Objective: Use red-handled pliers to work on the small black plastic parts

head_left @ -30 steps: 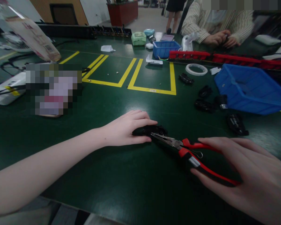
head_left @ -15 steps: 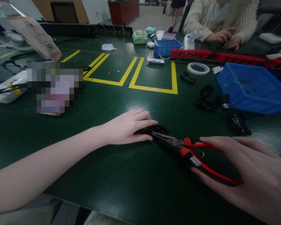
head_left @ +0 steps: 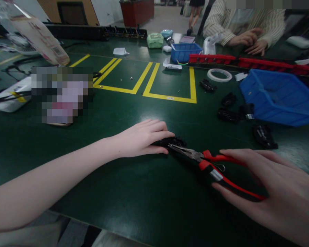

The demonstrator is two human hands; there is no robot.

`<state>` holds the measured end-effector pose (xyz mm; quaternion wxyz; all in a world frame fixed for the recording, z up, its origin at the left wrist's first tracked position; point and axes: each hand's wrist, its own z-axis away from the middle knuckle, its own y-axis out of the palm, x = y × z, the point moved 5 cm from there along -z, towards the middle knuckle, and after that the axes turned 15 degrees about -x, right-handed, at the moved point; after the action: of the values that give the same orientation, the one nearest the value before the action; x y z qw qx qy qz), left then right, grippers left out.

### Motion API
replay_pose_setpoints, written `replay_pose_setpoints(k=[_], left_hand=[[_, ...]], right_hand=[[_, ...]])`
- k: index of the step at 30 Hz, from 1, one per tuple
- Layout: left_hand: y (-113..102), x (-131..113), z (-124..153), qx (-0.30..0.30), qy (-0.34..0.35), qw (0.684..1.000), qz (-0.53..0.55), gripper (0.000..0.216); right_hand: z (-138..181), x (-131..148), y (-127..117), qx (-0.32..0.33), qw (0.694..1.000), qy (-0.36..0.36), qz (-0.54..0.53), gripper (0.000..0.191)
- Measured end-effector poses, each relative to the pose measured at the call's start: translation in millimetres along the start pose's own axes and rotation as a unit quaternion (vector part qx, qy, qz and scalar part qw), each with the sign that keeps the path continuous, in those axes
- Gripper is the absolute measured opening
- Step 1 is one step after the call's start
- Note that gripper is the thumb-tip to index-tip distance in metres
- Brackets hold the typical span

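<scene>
My left hand (head_left: 142,139) presses down on a small black plastic part (head_left: 173,141) lying on the green table (head_left: 123,192), its fingers wrapped over it. My right hand (head_left: 267,187) grips the red and black handles of needle-nose pliers (head_left: 211,168). The jaws of the pliers point left and touch the black part just past my left fingertips.
Several loose black parts (head_left: 229,115) lie beside a tilted blue bin (head_left: 278,97) at right. A tape roll (head_left: 219,74), a small blue bin (head_left: 184,52) and red trays (head_left: 247,62) stand farther back. Another person in a striped shirt (head_left: 247,20) works across the table. Yellow lines (head_left: 167,97) mark the table.
</scene>
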<state>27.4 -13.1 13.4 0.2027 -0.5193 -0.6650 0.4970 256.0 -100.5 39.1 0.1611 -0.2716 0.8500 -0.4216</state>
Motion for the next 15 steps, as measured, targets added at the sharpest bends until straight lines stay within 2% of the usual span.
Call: replay_pose_setpoints(k=[7, 15], left_hand=[[0.9, 2.1, -0.1, 0.012, -0.014, 1.0, -0.001, 0.042], [0.7, 1.7, -0.2, -0.007, -0.02, 1.0, 0.007, 0.04]], right_hand=[[1.3, -3.2, 0.9, 0.009, 1.0, 0.027, -0.006, 0.044], [0.0, -4.2, 2.0, 0.01, 0.999, 0.035, -0.024, 0.041]])
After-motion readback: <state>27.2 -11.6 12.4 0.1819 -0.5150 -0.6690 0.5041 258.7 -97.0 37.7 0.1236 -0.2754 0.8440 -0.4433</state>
